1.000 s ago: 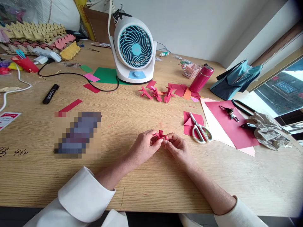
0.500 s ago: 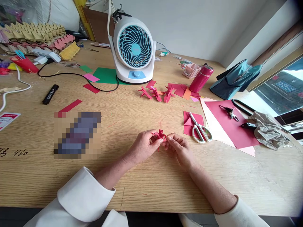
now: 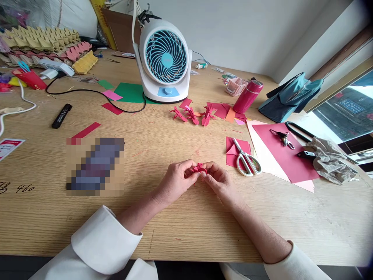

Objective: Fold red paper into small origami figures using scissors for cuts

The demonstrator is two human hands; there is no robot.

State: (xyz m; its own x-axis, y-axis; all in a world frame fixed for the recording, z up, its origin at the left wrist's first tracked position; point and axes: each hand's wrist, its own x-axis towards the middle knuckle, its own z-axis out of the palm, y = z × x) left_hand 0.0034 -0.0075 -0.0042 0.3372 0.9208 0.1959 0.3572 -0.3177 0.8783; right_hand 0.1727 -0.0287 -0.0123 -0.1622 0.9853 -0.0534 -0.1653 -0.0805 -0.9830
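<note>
Between my two hands, just above the table, is a small folded red paper figure (image 3: 199,168). My left hand (image 3: 179,177) pinches its left side between thumb and fingers. On the other side my right hand (image 3: 219,181) grips it with thumb and forefinger. My fingertips hide part of the figure. Several similar red paper figures (image 3: 192,115) stand in a row farther back. To the right of my hands, white-handled scissors (image 3: 247,161) lie partly on small red paper squares (image 3: 231,158).
A white fan (image 3: 166,58) stands at the back. A red bottle (image 3: 248,96) and teal bag (image 3: 291,97) are at the back right, with large red paper sheets (image 3: 287,155) in front. At left lie a black marker (image 3: 62,116) and a blurred-out object (image 3: 97,165).
The red paper figure has turned a little in my fingers and now looks flatter. My right thumb and forefinger have shifted their grip; my left hand has barely moved.
</note>
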